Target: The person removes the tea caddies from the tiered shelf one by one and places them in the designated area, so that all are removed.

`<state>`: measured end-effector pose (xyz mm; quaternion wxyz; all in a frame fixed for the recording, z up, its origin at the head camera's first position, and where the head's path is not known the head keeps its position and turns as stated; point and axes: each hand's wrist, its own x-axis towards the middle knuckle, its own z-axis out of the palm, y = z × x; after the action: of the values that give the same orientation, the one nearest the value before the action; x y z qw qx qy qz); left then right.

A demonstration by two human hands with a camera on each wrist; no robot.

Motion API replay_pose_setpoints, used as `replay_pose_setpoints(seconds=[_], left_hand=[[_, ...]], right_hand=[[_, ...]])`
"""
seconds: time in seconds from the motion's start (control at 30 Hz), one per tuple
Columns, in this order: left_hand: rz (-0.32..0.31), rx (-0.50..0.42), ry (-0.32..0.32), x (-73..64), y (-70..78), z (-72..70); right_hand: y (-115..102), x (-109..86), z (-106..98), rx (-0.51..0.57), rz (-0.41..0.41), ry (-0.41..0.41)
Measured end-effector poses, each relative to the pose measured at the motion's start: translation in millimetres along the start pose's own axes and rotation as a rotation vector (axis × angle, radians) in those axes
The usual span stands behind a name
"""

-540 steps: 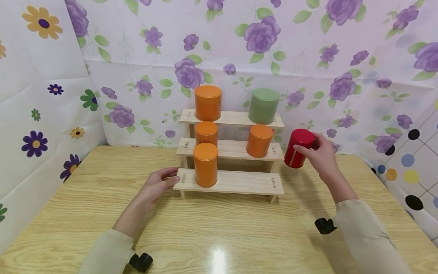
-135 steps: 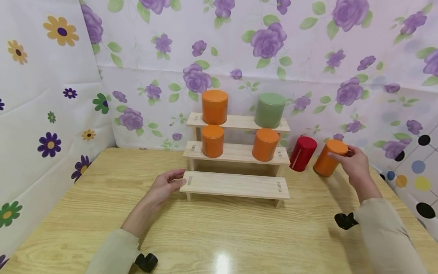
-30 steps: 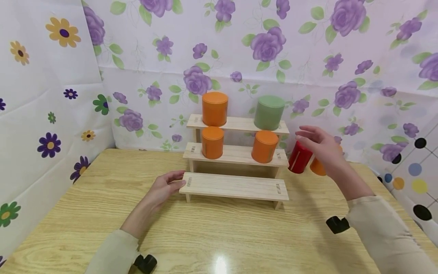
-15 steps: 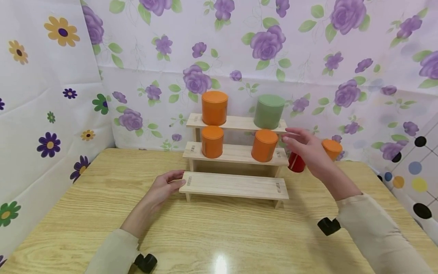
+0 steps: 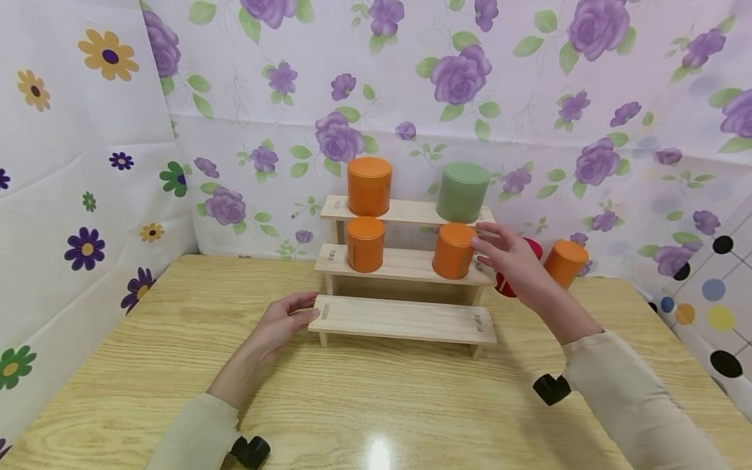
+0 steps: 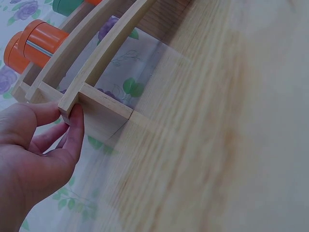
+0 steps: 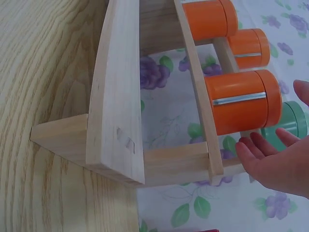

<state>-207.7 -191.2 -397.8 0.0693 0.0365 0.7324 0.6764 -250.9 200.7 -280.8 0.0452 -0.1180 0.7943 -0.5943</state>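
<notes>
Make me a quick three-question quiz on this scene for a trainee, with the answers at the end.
1. Multiple choice: in the head view, what colour is the rightmost can on the top shelf?
A) red
B) green
C) orange
2. True or false: the left hand pinches the left end of the bottom shelf.
3. Fill in the number: the middle shelf bears ___ orange cans.

Key:
1. B
2. True
3. two
</notes>
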Motion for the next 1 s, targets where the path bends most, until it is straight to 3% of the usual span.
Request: replay_pose_setpoints(seconds=[0.6, 1.0], left_hand=[[-0.006, -0.016, 0.006, -0.7, 0.9, 0.3], [-0.008, -0.015, 0.002, -0.5, 1.2, 0.2]], right_hand=[[2.5, 9.1, 17.8, -0.020, -0.025, 0.014], [8.9, 14.0, 22.0, -0.093, -0.037, 0.034]])
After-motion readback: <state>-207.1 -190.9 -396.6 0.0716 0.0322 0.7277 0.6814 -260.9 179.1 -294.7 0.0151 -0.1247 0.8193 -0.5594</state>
